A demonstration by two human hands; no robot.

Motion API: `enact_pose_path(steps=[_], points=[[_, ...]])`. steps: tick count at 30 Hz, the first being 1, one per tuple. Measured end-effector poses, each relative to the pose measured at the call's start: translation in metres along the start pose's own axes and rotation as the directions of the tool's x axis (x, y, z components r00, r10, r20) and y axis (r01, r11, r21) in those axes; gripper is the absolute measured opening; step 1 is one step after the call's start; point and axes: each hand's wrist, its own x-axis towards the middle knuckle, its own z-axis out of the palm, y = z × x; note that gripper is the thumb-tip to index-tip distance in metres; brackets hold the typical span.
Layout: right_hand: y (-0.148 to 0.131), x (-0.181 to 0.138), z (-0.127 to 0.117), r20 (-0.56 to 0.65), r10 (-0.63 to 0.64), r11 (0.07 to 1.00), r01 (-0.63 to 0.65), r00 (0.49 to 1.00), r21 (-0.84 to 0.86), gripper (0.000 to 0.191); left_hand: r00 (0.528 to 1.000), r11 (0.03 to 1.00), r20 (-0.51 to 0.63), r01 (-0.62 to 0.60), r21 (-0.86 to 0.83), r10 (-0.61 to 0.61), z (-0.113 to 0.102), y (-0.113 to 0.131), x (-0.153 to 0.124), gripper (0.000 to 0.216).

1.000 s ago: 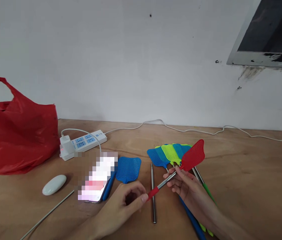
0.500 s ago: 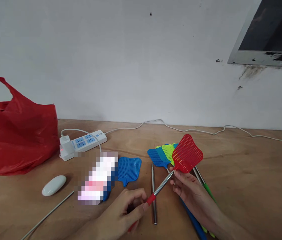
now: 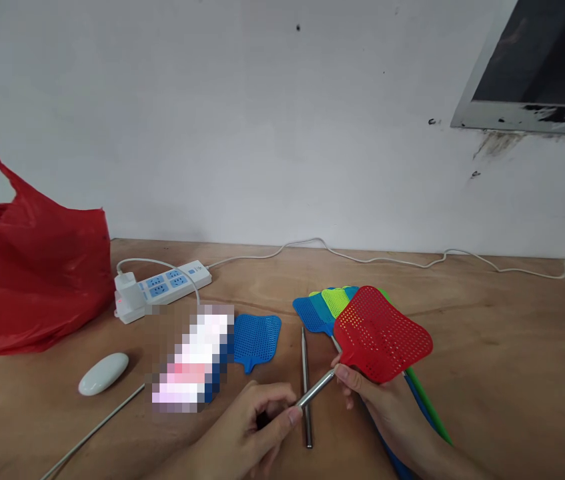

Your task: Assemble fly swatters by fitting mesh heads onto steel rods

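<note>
A red fly swatter [image 3: 382, 337] is held in both my hands, its square perforated head tilted up to the right. My right hand [image 3: 387, 407] is closed around the neck, where the head meets the metal rod. Lower on the handle, my left hand [image 3: 255, 423] wraps the rod; the grip is hidden in its fingers. Under the held swatter lies a loose metal rod [image 3: 305, 400] on the table. Behind the red head, several blue, teal and yellow-green swatters [image 3: 312, 313] lie fanned out, partly covered. A separate blue swatter head [image 3: 257, 339] rests left of the loose rod.
A pixelated bright phone-like object [image 3: 195, 363] lies left of the blue head. Further left are a white oval object [image 3: 104, 373] and a red plastic bag [image 3: 37, 267]. A white power strip [image 3: 167, 287] trails its cord along the wall. A dark framed panel [image 3: 542, 67] is at upper right.
The red swatter head has moved down and closer to my left hand. Less of the metal rod shows between my hands, and its red grip is now hidden.
</note>
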Motion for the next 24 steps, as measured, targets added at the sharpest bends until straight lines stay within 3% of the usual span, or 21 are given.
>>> enact_pose_path(steps=[8,17,24], points=[[-0.008,0.005,-0.001,-0.091,-0.107,0.993,0.110,0.990,0.035,0.027,1.000,0.999,-0.022,-0.019,-0.029,0.019,-0.003,0.005,0.002,0.056],[-0.014,0.006,0.003,-0.195,-0.023,0.976,0.065,0.980,0.209,0.031,1.000,0.999,-0.014,-0.023,-0.036,0.023,-0.003,0.002,0.004,0.058],[-0.012,0.010,-0.004,-0.158,-0.072,0.978,0.100,0.985,0.181,0.023,0.999,0.998,-0.031,-0.016,-0.065,0.014,-0.001,0.004,0.003,0.057]])
